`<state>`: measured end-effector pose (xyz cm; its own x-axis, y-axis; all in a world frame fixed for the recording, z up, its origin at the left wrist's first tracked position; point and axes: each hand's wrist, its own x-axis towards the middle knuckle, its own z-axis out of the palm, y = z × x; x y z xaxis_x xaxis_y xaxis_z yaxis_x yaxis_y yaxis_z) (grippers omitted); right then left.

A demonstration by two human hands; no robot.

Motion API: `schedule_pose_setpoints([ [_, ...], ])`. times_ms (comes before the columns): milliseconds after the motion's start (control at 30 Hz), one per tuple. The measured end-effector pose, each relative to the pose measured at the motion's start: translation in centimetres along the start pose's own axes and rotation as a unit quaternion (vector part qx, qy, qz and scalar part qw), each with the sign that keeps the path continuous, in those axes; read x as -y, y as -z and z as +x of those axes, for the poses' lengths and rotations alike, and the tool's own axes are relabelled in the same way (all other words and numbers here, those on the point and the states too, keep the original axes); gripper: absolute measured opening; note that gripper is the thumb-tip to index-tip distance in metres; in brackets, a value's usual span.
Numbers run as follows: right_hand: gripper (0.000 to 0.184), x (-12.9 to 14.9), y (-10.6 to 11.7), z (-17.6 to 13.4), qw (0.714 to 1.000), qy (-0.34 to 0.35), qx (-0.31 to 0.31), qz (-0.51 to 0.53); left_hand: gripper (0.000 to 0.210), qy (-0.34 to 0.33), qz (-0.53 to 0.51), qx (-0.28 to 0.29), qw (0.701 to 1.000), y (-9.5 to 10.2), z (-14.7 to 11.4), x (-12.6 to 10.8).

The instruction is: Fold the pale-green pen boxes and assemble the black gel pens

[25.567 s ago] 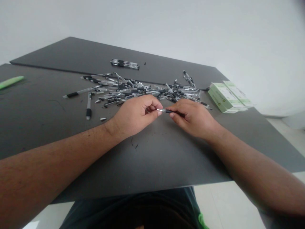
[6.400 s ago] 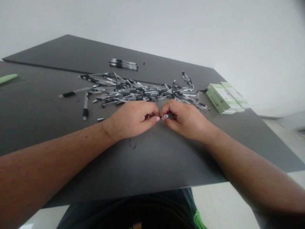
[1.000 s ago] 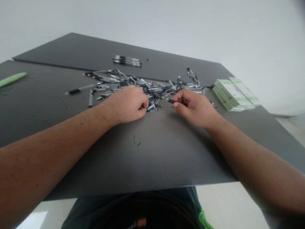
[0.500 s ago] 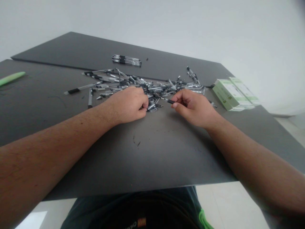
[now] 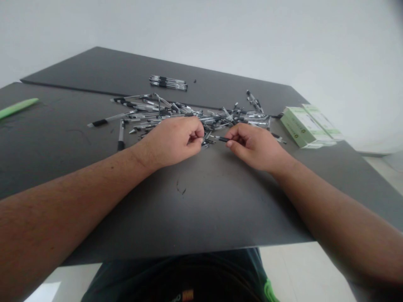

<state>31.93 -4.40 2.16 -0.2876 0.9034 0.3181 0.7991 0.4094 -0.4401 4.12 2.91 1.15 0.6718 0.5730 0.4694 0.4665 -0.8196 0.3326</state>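
Note:
My right hand (image 5: 253, 144) pinches a pen (image 5: 222, 139) by its black grip, with the bare metal tip pointing left toward my other hand. Closed at the fingertips, my left hand (image 5: 179, 140) is just left of that tip; whatever sits between its thumb and forefinger is too small to make out. Behind both hands spreads a loose pile of clear pens with black grips (image 5: 151, 113), partly hidden by the hands.
Several pens lie in a neat row (image 5: 168, 82) on the far table section, beside a small dark piece (image 5: 194, 81). Green and white boxes (image 5: 307, 128) stand at the right. A light green object (image 5: 19, 108) lies at the far left. A seam crosses the grey table (image 5: 189, 209).
My left hand has moved right, closer to the pen tip. My right hand still holds the pen, now turned a little more level. The view has shifted slightly.

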Motion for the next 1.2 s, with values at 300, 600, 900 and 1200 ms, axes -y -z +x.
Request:
schedule_pose_setpoints([
  [300, 0.011, 0.3, 0.0, 0.0, 1.000, 0.022, 0.014, -0.017, 0.017, -0.003, -0.005, -0.002, 1.000, 0.0, -0.2, -0.5],
  [600, 0.011, 0.4, -0.1, -0.1, 0.999, 0.017, 0.036, -0.014, 0.014, -0.017, 0.006, 0.022, 1.000, 0.0, -0.2, -0.8],
  [900, 0.014, 0.9, -0.4, -0.1, 0.998, 0.037, 0.050, -0.015, 0.015, -0.045, 0.001, 0.044, 0.998, -0.3, -0.2, -0.9],
  [1200, 0.015, 0.6, -0.6, -0.1, 0.997, 0.052, 0.057, -0.011, 0.018, -0.024, -0.018, 0.039, 0.999, -0.5, -0.2, -1.2],
])
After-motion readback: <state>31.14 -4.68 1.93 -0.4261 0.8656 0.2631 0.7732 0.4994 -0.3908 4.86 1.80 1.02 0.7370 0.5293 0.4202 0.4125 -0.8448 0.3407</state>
